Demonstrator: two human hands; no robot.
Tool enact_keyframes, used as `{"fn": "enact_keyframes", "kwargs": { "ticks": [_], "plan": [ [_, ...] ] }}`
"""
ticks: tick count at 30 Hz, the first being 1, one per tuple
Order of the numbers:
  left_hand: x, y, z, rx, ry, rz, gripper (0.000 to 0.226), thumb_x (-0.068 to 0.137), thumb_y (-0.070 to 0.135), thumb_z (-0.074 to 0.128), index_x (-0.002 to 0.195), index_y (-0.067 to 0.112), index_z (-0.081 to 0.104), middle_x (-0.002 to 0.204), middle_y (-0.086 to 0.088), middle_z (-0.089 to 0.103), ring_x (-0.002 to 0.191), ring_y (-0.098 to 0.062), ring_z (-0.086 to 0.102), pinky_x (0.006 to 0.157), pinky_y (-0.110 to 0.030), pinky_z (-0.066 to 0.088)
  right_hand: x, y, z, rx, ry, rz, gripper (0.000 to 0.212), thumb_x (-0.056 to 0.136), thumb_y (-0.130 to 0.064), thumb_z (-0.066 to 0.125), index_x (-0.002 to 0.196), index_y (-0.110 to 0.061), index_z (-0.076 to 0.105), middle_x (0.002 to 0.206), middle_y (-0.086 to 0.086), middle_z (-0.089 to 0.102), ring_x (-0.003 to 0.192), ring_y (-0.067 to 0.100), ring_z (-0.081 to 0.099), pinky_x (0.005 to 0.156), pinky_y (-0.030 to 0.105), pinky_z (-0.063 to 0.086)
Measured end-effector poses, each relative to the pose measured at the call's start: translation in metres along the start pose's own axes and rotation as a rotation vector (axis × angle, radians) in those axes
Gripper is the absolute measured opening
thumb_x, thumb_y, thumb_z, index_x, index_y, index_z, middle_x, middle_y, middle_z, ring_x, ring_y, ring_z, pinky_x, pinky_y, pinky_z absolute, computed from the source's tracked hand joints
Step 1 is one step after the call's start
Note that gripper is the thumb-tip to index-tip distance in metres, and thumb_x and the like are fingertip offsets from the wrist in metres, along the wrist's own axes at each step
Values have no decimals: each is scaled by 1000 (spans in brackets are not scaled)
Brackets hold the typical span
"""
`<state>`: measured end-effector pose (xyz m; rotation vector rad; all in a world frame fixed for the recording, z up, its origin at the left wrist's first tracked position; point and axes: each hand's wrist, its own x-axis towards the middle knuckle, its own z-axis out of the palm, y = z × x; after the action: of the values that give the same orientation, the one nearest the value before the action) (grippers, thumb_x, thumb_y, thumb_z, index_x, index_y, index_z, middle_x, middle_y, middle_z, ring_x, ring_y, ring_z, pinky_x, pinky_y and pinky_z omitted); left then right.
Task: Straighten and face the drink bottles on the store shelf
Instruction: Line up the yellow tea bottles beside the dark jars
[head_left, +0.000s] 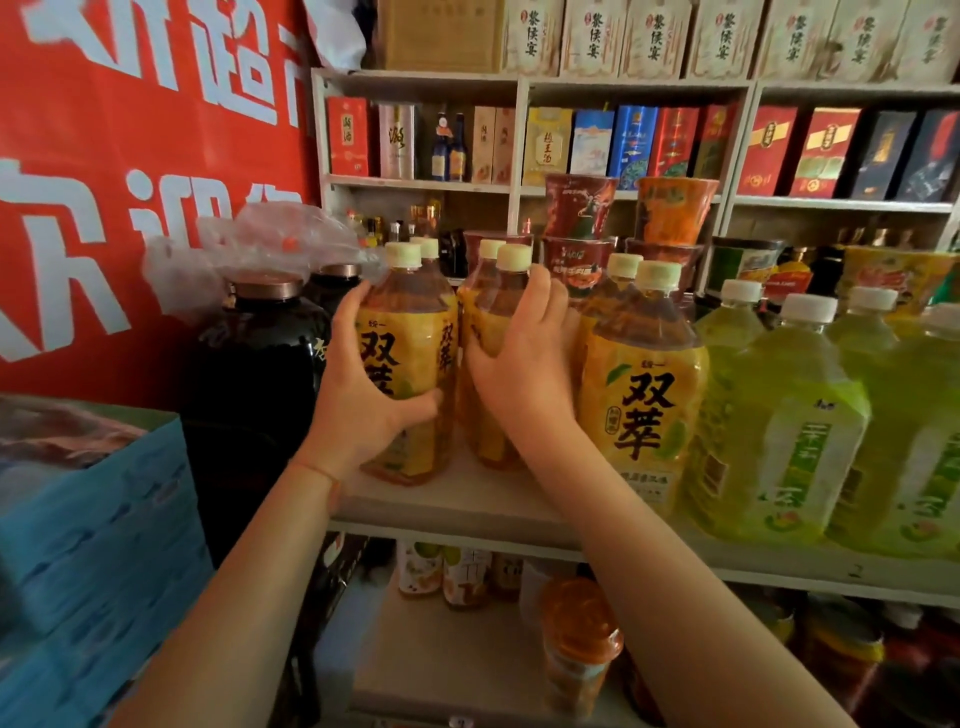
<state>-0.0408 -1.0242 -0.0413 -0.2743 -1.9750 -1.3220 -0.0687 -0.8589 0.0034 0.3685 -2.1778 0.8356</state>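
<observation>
Several amber tea bottles with yellow labels and pale caps stand on the white shelf (467, 499). My left hand (363, 384) grips the leftmost front bottle (415, 358), whose label faces slightly right. My right hand (524, 364) is curled round the middle bottle (493, 317), covering most of its label. A third yellow-label bottle (644, 395) stands upright to the right with its label facing me. More of these bottles stand behind each front one.
Large green tea bottles (779, 426) fill the shelf on the right. Dark jars (254, 358) under a plastic bag stand at left, next to blue cartons (98, 525). Instant noodle cups (582, 208) and boxed liquor sit behind. Smaller drinks fill the lower shelf (467, 649).
</observation>
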Motion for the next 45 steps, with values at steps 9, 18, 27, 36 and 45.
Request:
{"fn": "enact_keyframes", "kwargs": {
  "ticks": [9, 18, 27, 36, 45],
  "plan": [
    [11, -12, -17, -82, -126, 29, 114, 57, 39, 85, 149, 51, 19, 152, 1, 36, 138, -17, 43, 109, -50, 46, -2, -9, -4, 49, -31, 152, 82, 88, -50, 67, 152, -32, 18, 134, 9, 35, 122, 28, 42, 86, 29, 37],
    [25, -20, -49, -467, -423, -110, 124, 55, 19, 78, 157, 45, 11, 147, 4, 49, 123, -21, 63, 89, -44, 58, -19, -34, 0, 66, 59, 187, 82, 81, -66, 64, 146, -28, 33, 133, -1, 35, 112, 16, 46, 74, 26, 42],
    [30, -18, -40, -637, -387, -203, 103, 64, 26, 84, 152, 38, 30, 137, -7, 62, 119, -27, 66, 89, -45, 59, -21, -37, 4, 499, 39, 351, 55, 87, -65, 57, 133, -36, 51, 129, -5, 52, 118, 12, 51, 96, 31, 43],
    [26, -9, -31, -717, -278, -247, 86, 66, 33, 83, 143, 37, 44, 130, -7, 67, 115, -28, 68, 85, -44, 60, -28, -47, 10, 651, 98, 407, 51, 88, -54, 65, 133, -35, 49, 107, -23, 58, 98, -8, 55, 75, 12, 43],
    [-2, 14, -12, 72, 219, -137, 101, 73, 68, 74, 153, 34, 23, 145, 1, 43, 134, -21, 44, 111, -55, 40, -28, -51, -8, 262, 36, 213, 74, 89, -52, 66, 149, -27, 33, 141, 0, 37, 114, 11, 41, 77, 12, 33]
  ]
}}
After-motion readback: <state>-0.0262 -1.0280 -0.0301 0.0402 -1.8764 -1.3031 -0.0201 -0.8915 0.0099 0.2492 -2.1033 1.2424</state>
